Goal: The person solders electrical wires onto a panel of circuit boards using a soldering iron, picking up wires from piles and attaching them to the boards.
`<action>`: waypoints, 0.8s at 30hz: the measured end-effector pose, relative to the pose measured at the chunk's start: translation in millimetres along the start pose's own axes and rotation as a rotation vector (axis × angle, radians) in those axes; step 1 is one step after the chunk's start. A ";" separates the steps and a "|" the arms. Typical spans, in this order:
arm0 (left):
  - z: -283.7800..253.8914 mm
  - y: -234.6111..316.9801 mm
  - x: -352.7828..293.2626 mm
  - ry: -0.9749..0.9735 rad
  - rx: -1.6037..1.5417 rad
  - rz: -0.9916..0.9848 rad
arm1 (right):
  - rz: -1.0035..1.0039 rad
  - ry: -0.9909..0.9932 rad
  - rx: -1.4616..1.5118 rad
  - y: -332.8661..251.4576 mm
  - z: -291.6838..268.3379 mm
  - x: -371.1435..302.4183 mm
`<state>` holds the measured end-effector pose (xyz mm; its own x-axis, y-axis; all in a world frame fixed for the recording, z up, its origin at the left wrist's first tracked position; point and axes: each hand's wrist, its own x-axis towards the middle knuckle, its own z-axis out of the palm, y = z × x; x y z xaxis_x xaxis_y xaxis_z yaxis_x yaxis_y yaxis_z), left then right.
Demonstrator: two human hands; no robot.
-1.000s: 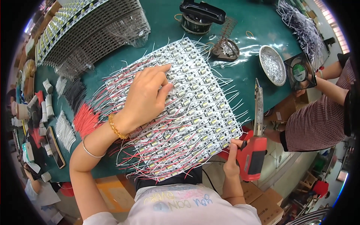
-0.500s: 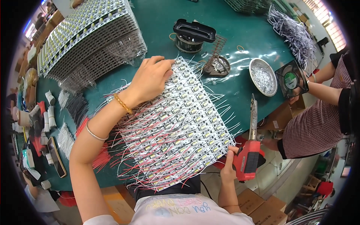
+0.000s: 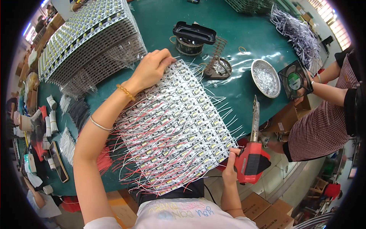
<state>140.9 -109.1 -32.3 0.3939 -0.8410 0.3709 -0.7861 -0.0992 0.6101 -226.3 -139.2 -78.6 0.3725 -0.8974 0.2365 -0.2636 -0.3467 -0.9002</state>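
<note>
Wired LED panel [image 3: 183,126] lies askew at near side of surface [image 3: 152,23]. Left hand [image 3: 153,66], over panel's middle second ago, now at far corner, fingers bent; whether clamped, cannot tell. Right hand [image 3: 230,173], well apart, wrapped round red soldering gun [image 3: 249,166] by near right corner. Handling apparently shifted to panel's edges. Farther right: black fan [image 3: 294,81].

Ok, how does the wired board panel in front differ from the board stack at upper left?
The panel bristles with red and white wires; the stack shows none. The panel looks like one sheet; the stack has many layers. Both carry rows of small yellowish parts.
</note>
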 end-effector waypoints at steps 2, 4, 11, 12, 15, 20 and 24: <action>-2.1 -5.4 -3.5 0.040 -0.019 0.020 | -0.004 -0.003 -0.031 1.0 -1.3 1.0; -11.4 0.1 -6.1 0.045 -0.123 -0.259 | -0.108 -0.011 -0.071 5.2 -1.0 2.7; -3.9 17.9 -14.7 0.003 -0.047 -0.098 | -0.053 -0.020 -0.017 -0.9 -0.8 3.6; -3.0 17.4 -17.1 0.003 -0.044 -0.100 | -0.072 -0.029 -0.019 -2.4 -0.8 3.5; 3.4 12.0 -23.6 0.083 0.101 0.113 | -0.079 -0.032 -0.013 -4.9 1.0 2.8; -7.2 24.2 -19.5 0.027 -0.292 -0.267 | -0.088 -0.019 -0.038 -3.8 0.3 2.3; -7.4 22.3 -22.2 0.009 -0.147 -0.375 | -0.070 -0.009 -0.018 -3.5 1.6 0.7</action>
<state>118.2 -88.6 -21.7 0.6447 -0.7565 0.1093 -0.5108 -0.3200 0.7979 -223.6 -138.2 -75.9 0.3990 -0.8680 0.2955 -0.2520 -0.4137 -0.8749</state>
